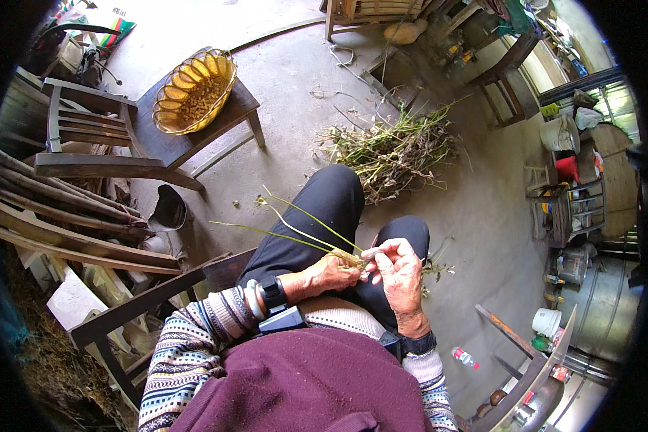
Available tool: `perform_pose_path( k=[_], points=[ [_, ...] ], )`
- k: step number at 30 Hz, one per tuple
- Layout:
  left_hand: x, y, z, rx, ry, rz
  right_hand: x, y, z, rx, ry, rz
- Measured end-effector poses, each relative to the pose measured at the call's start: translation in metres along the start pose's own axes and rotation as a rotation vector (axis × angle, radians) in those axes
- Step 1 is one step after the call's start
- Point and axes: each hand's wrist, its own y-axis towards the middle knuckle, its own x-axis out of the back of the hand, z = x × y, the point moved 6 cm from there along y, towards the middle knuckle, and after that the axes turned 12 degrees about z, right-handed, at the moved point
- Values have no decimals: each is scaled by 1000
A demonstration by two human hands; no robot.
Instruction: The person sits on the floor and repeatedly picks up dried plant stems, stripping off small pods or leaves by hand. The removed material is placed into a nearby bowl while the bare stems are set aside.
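My left hand point(336, 272) grips several long green plant stems point(272, 232) above my lap, and their thin ends fan out to the left over my thigh. Close against it, my right hand point(398, 270) pinches a small greyish piece, perhaps a dry pod, at the gathered end of the stems. The fingers partly hide this piece. Leafy bits point(437, 270) show just right of my right hand. On the floor beyond my knees lies a heap of cut plants point(394, 151), with green and dried brown stalks tangled together.
A yellow woven basket point(216, 73) with small brown pieces inside stands on a wooden chair point(189, 146) at front left. Poles point(59, 197) lie at left. A plastic bottle point(464, 357) lies on the floor at right, near a tilted wooden frame point(510, 332).
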Motion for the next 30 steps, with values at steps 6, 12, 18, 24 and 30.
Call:
perform_pose_path(
  k=[6,12,18,24,30],
  points=[
    [-7,-3,-12,-12,103,87,13,-11,13,124,6,-154],
    [-31,-22,-33,54,-58,392,12,-19,21,149,-41,-141],
    [-28,-26,-44,-84,-225,253,9,-27,17,147,-15,-126],
    [-24,-15,-25,-81,-392,211,7,-30,9,123,22,-15],
    [-27,-18,-22,-108,-562,354,4,-35,6,68,74,72]
  ],
)
